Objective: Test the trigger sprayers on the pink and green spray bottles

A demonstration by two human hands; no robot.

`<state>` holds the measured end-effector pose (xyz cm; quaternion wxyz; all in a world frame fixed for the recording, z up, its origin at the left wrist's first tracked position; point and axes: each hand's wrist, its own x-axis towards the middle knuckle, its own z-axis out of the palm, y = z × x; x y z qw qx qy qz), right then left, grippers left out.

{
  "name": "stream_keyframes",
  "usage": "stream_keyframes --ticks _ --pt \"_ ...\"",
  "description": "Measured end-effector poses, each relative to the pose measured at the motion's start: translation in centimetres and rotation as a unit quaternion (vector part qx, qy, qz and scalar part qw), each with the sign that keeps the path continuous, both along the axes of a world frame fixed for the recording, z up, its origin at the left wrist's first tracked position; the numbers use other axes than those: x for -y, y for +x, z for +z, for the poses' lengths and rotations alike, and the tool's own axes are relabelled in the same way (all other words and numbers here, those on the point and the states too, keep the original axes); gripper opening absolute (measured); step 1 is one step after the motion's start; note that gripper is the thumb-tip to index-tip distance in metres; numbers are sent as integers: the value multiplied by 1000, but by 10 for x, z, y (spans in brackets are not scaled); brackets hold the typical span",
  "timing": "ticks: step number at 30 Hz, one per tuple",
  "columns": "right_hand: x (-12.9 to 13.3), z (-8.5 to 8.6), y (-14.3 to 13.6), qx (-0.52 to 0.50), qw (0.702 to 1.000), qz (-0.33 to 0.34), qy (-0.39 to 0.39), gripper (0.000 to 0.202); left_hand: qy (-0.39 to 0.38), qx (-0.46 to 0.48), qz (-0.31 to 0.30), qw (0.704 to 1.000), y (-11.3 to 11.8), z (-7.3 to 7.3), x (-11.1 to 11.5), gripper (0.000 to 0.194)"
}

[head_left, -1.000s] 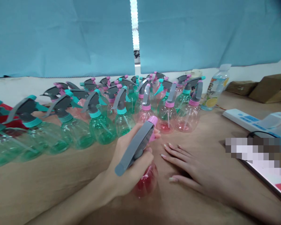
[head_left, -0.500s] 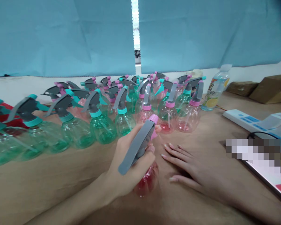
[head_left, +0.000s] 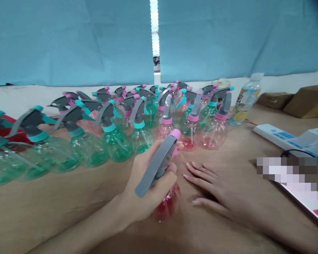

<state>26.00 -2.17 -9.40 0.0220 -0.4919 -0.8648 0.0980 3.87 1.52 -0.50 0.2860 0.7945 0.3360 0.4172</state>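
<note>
Label (head_left: 240, 107) on the drink bottle (head_left: 251, 85), back and right of the pink spray bottle (head_left: 164, 207), has a yellow citrus slice (head_left: 240, 116) plus slanty lettering I can't make out. Spray bottle's on the counter (head_left: 69, 203), left grip (head_left: 148, 198) wrapped around its upper part, right grip (head_left: 225, 192) open and palm-down just right of it.

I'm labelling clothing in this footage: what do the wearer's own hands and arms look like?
The left hand and right hand wear no gloves, and the forearms show no sleeves in view. The right hand's nails are long. No watch or bracelet shows; part of the left hand is hidden.
</note>
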Motion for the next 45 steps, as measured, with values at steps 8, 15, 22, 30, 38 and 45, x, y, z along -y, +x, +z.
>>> stream_keyframes --ticks 8,15,22,30,38,45 --pt "0 2 1 -6 1000 2 -8 66 -19 2 6 1000 2 2 0 9" --pt "0 -1 0 -12 1000 0 -1 65 -24 6 0 1000 1 2 0 12" --pt "-1 3 0 -7 1000 -1 -14 66 -38 12 -4 999 1 5 3 10" --pt "-2 -2 1 -35 999 -6 -7 64 -43 19 -22 999 0 3 2 18" --pt "0 0 0 -85 996 -13 -9 62 -50 20 -6 999 -2 3 3 13" --pt "0 -3 3 -110 994 -8 2 62 -45 6 23 999 -1 4 5 12"
